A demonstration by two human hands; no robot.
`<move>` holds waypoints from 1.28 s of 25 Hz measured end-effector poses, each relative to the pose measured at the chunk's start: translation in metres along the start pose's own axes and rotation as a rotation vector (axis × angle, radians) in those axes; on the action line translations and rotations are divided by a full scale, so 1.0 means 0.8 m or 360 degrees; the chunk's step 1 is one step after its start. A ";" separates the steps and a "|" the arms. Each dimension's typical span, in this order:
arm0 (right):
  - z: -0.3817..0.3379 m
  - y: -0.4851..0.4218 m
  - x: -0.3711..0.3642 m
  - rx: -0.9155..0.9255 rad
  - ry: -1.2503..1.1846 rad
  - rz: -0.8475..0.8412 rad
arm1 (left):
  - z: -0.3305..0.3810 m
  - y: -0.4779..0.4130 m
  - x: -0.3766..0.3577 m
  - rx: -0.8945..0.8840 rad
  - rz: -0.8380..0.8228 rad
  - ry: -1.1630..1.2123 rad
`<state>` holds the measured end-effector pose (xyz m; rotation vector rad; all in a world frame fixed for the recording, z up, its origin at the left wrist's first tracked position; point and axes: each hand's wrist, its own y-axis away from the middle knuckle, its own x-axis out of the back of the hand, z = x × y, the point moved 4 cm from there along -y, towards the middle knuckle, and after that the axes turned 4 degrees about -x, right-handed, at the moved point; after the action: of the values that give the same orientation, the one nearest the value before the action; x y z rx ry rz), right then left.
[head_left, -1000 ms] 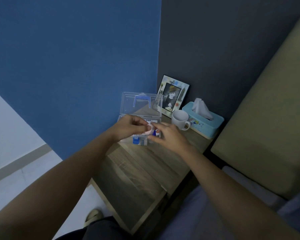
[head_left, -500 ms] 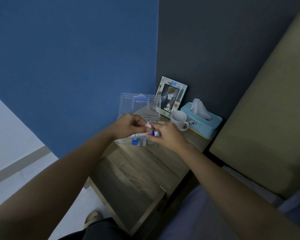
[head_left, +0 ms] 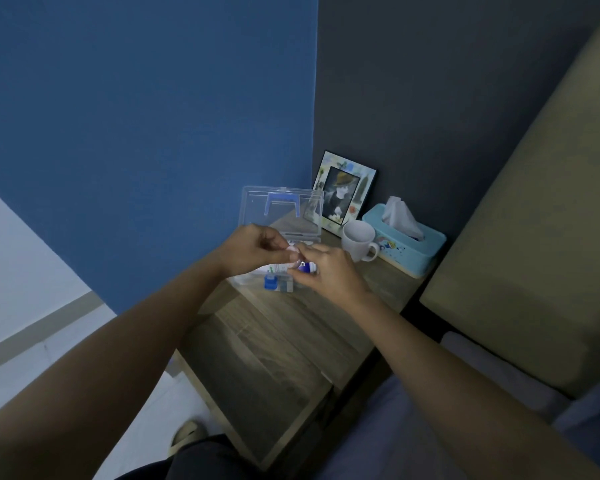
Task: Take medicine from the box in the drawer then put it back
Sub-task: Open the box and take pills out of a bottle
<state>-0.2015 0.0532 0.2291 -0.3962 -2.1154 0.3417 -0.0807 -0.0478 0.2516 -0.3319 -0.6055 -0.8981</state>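
Note:
A clear plastic medicine box (head_left: 280, 216) stands open on the wooden nightstand (head_left: 278, 344), its lid with a blue handle propped upright. My right hand (head_left: 329, 277) grips a small blue-and-white medicine bottle (head_left: 307, 268) just above the box. My left hand (head_left: 253, 251) pinches a small pale cap (head_left: 293, 250) at the bottle's top. The two hands touch at the fingertips. A blue latch (head_left: 270, 283) shows at the box's front edge. The box's contents are mostly hidden by my hands.
A white mug (head_left: 359, 240), a teal tissue box (head_left: 404, 242) and a photo frame (head_left: 342, 192) stand at the back of the nightstand. A beige headboard (head_left: 534, 220) and bed lie to the right. Blue wall to the left.
The hands stayed together over the box. The pale ring seen between the fingers a second ago is now smaller, pinched at the bottle's top. The view shifted slightly.

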 end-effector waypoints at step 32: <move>0.016 0.002 -0.003 -0.0099 -0.0055 0.0009 | 0.001 -0.009 -0.012 0.0018 0.0043 0.0007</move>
<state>-0.2107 0.0525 0.2194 -0.4355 -2.1631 0.2885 -0.0912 -0.0456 0.2466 -0.3270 -0.6004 -0.8693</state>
